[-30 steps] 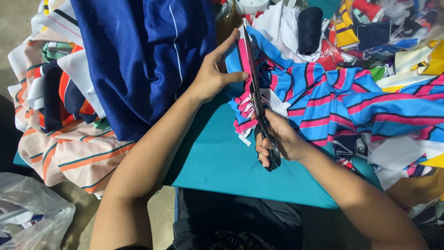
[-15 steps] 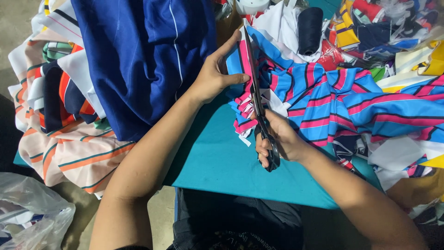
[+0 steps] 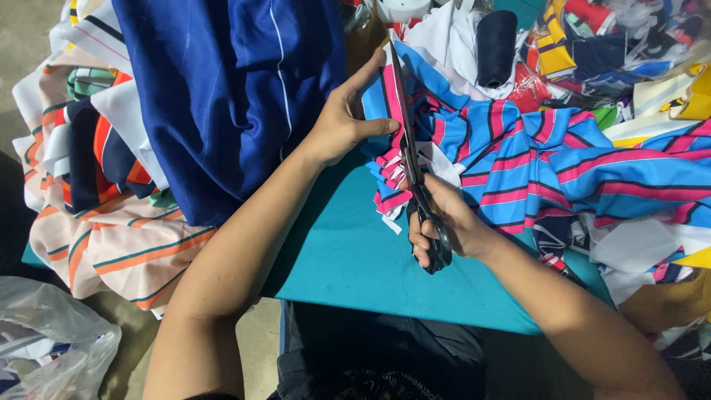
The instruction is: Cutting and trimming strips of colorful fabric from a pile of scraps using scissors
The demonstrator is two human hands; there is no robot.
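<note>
A blue, pink and white striped cloth lies bunched across the teal table cover. My left hand grips the cloth's left edge and holds it up. My right hand is shut on the handles of large black scissors. Their long blades run up along the held edge of the striped cloth, and cut strips hang below my left hand.
A dark blue garment is heaped at the left over striped peach and white fabrics. Mixed fabric scraps and a dark thread cone crowd the back right. A clear plastic bag lies at the lower left.
Hardly anything has moved; my right hand and the scissors sit a touch lower along the cloth edge.
</note>
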